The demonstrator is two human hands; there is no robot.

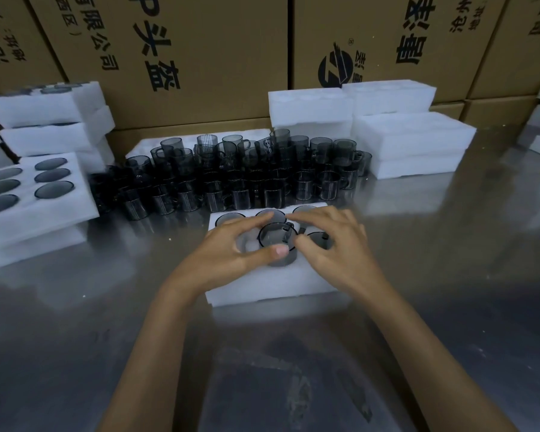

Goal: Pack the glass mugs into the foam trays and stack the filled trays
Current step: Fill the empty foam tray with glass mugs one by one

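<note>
Here the risk sits right at the fingertips. The left hand (231, 247) has its thumb and forefinger curled round the rim of a smoked glass mug (276, 241), pinching it from the near and far sides, while the right hand (331, 241) has its fingers bent over the mug's handle side and the neighbouring pocket, touching the glass there; whether it truly grips or only steadies, I cannot tell. The mug stands partly sunk in a middle pocket of the foam tray (272, 288), its rim still proud of the foam and a little tilted, so by my reckoning it is being seated, not yet home.

What could go wrong: pressed down askew, the handle may catch the pocket's edge and jam, or tear the soft foam. A slip of the pinch could knock the rim against the mugs already seated in the far row of the tray, and thin glass on glass may chip. Pressing hard on one side might also lift the light tray off the steel table (449, 275).

Just beyond the tray stands the crowd of loose mugs (247, 179), packed close together. To the left a filled tray (35, 194) tops a stack; empty foam trays (412, 141) are piled to the right, with cardboard cartons (200, 57) behind.
</note>
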